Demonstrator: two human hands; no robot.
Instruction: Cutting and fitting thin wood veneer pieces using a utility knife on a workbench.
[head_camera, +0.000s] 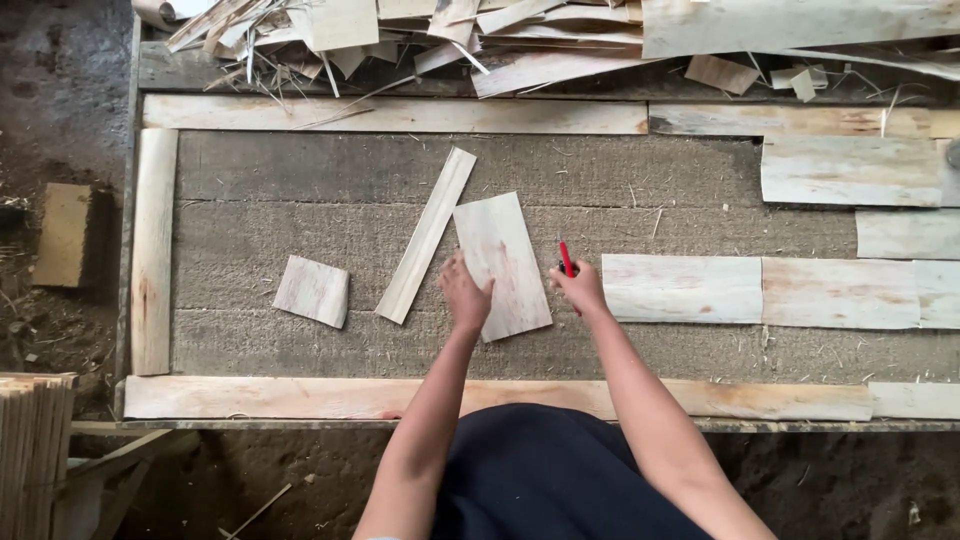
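Left hand presses flat on a veneer sheet mid-table, while right hand grips a red cutter beside its right edge.

Soft, even daylight, no hard shadows, no glare. Table and pale veneer sheets well exposed. Dirt floor at 9 and 7 o'clock darker, muddy detail. Focus sharp at centre, slight softness and mild wide-angle bowing at frame edges.

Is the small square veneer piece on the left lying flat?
Mostly flat: the small veneer piece lies on the table, its right edge curling up slightly.
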